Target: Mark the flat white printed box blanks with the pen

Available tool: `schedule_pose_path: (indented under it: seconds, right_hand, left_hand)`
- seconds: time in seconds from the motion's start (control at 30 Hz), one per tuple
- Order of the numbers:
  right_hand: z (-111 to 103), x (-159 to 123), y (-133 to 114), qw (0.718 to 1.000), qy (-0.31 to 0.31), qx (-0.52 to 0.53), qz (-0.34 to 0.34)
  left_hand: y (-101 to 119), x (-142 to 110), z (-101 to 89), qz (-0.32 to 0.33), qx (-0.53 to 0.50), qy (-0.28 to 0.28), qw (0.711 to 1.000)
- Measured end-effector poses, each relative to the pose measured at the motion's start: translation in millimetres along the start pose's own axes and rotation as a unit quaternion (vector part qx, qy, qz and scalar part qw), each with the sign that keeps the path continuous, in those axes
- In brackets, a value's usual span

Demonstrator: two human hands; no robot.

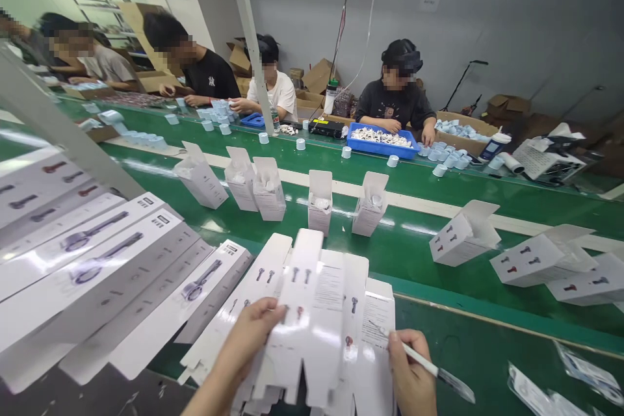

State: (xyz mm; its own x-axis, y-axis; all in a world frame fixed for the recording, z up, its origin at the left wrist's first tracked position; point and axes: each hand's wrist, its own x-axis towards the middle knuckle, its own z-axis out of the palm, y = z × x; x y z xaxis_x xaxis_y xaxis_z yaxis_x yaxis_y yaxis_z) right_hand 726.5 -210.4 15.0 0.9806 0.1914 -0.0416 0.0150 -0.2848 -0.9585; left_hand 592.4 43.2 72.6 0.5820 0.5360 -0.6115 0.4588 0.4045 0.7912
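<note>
Green tabletop (468,338), green belt (404,240) beyond carrying open boxes (320,208). My left fingers (262,311) pinch a flattened white carton (307,292), uppermost on the overlapping pile (377,367) right in front of me. My right fingers (397,349) close round a slim white pen-like tool (419,359), thin tip over the pile's right side.

Bare left hand (257,325) and bare forearm (214,374), bare right hand (413,370)
</note>
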Motion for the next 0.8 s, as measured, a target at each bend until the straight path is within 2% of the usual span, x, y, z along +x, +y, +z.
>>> schedule_pose_path:
  seconds: [0.07,0.13,0.2,0.23,0.27,0.3,0.37,0.4,0.43,0.5,0.57,0.67,0.8]
  right_hand:
    - [6,4,-4,0.998,-0.047,-0.045,0.006]
    - [13,5,-3,0.996,-0.066,-0.057,-0.002]
    - [17,3,1,0.996,-0.068,-0.059,-0.012]
    - [18,3,2,0.996,-0.067,-0.057,-0.017]
    - [18,2,4,0.996,-0.064,-0.054,-0.021]
    - [18,2,5,0.996,-0.062,-0.052,-0.023]
    - [17,2,7,0.996,-0.063,-0.052,-0.028]
    - [16,3,8,0.996,-0.065,-0.055,-0.031]
    - [16,3,9,0.995,-0.07,-0.061,-0.036]
    - [17,5,13,0.993,-0.08,-0.075,-0.047]
    - [17,7,16,0.991,-0.083,-0.087,-0.056]
    - [16,9,15,0.99,-0.078,-0.094,-0.064]
    - [13,-3,2,0.997,-0.017,-0.058,-0.057]
  left_hand:
    - [4,6,-35.0,-0.002,0.092,0.081,0.993]
    - [5,8,-53.9,0.009,0.229,0.187,0.955]
    - [0,5,-48.6,0.069,0.328,0.268,0.903]
    - [-4,3,-37.0,0.1,0.338,0.273,0.895]
    - [-10,0,-20.6,0.121,0.323,0.246,0.906]
    - [-17,-3,-1.1,0.122,0.291,0.194,0.929]
    - [-32,-5,39.7,0.082,0.229,0.066,0.968]
    - [-39,-5,57.9,0.067,0.216,0.035,0.973]
    - [-45,-4,72.9,0.057,0.214,0.02,0.975]
    - [-53,-2,92.4,0.047,0.225,0.028,0.973]
    - [-54,-1,99.4,0.039,0.231,0.036,0.972]
    - [-50,-1,98.2,0.038,0.231,0.038,0.971]
    - [-47,-2,94.8,0.032,0.222,0.036,0.974]
